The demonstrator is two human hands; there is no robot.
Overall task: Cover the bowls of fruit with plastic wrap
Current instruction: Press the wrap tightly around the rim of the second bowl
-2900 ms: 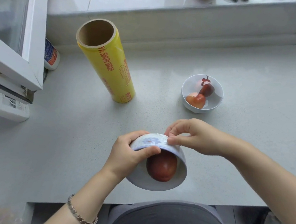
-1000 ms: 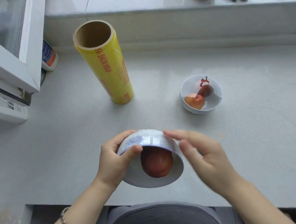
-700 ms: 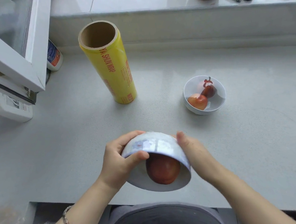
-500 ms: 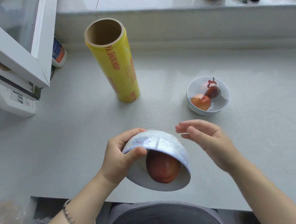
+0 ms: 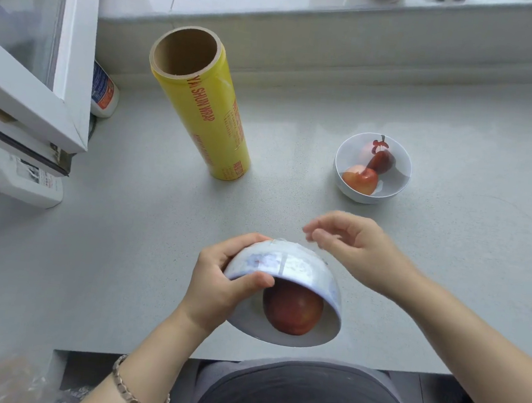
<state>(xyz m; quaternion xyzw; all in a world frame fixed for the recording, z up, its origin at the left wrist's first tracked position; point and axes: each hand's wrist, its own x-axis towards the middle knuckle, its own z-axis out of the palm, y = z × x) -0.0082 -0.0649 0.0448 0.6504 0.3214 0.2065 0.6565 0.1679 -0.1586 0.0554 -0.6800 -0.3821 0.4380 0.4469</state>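
My left hand (image 5: pixel 217 284) grips a white bowl (image 5: pixel 297 269) tipped on its side near the counter's front edge, mouth facing me. A red apple (image 5: pixel 291 311) stays inside behind taut plastic wrap. Film is folded over the bowl's outer wall. My right hand (image 5: pixel 358 246) hovers just beyond the bowl's far right side with fingers loosely bent, holding nothing that I can see. A second white bowl (image 5: pixel 389 193) with red fruit stands upright further back on the right. The yellow roll of plastic wrap (image 5: pixel 208 114) stands on end at the back left.
The grey counter (image 5: pixel 125 236) ends at a front edge just under the tilted bowl. An open white window frame (image 5: pixel 73 62) juts over the left side, with a small white bottle (image 5: pixel 104 91) behind it. A raised sill (image 5: pixel 308 17) runs along the back.
My right hand has lifted off the bowl's side and drawn back a little beyond it. My left hand keeps the same grip on the tilted bowl.
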